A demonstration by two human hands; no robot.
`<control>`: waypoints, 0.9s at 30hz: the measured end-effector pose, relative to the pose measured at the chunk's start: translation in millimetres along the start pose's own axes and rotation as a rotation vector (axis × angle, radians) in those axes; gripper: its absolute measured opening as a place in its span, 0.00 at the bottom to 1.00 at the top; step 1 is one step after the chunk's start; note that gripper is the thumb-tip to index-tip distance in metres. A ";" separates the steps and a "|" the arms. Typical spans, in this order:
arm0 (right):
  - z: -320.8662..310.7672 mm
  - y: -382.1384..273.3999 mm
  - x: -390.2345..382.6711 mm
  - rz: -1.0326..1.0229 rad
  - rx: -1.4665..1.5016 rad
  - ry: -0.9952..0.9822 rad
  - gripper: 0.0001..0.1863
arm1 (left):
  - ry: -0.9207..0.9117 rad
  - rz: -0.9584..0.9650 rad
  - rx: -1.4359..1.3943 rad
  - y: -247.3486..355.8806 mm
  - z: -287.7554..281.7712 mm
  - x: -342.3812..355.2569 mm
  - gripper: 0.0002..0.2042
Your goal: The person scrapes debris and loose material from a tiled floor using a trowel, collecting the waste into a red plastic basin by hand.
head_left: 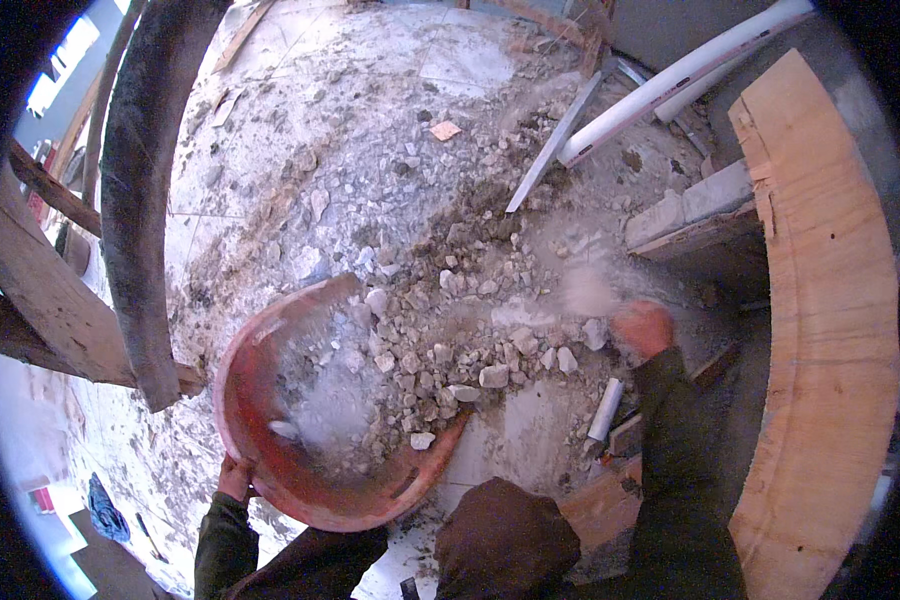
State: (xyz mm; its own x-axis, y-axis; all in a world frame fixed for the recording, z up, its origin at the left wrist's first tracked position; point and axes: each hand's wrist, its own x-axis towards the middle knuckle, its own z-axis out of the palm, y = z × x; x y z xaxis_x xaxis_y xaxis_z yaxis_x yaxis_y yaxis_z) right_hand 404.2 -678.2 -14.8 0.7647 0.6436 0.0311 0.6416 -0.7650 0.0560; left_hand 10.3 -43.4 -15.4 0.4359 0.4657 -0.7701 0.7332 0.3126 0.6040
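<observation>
My left hand is closed on the rim of a curved, dusty red pan at lower middle left. Grey grit and stone lumps lie in the pan and heap over its far right side into the rubble on the floor. My right hand is out at the right of the rubble pile, smeared by motion, beside a pale dust haze; I cannot make out its fingers. A short white pipe piece lies just below it. My brown-clad knees show at the lower edge.
Dark curved timbers stand at the left. At the right are a big plywood board and a concrete-crusted plank. Long white pipes and a metal strip lean at top right. Dusty, rubble-strewn tiles stretch behind.
</observation>
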 end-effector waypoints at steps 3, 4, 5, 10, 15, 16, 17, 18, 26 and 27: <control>38.2 74.2 -82.3 0.736 0.091 -0.122 0.21 | -0.043 0.045 -0.106 -2.4 -10.4 4.7 0.23; 54.5 81.9 -103.5 0.732 0.096 -0.123 0.21 | -0.038 0.048 -0.065 3.4 -7.5 6.7 0.23; 66.9 84.4 -121.7 0.691 0.150 -0.238 0.21 | -0.033 0.047 -0.023 7.4 -5.1 6.7 0.24; 77.4 13.2 -72.2 0.491 0.440 -0.382 0.20 | -0.012 0.031 0.009 17.2 -8.9 1.5 0.24; 85.4 -83.5 11.3 0.274 0.457 -0.433 0.22 | 0.034 0.025 -0.021 19.1 -5.3 -1.9 0.24; 78.8 -102.3 22.3 0.208 0.384 -0.342 0.23 | 0.023 0.028 0.005 22.3 0.3 0.4 0.24; 76.4 -121.6 33.6 0.136 0.315 -0.255 0.23 | 0.020 0.028 0.030 22.1 2.2 2.1 0.24; 68.6 -146.4 50.8 0.133 0.298 -0.279 0.22 | 0.054 0.012 0.077 18.2 -3.1 2.4 0.25; -26.4 -266.3 88.1 -0.153 0.130 -0.193 0.15 | 0.063 0.065 -0.005 13.8 3.4 6.3 0.25; -44.1 -284.0 88.5 -0.185 0.234 -0.135 0.13 | 0.059 0.060 -0.005 5.0 -3.0 12.8 0.25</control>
State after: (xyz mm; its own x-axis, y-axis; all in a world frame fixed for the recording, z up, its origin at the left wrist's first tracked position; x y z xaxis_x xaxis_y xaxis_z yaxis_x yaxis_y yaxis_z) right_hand 287.0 -403.0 16.1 0.6248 0.7754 -0.0912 0.7548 -0.6298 -0.1834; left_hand 18.0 -33.4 -21.7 0.4473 0.5315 -0.7193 0.7039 0.2869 0.6497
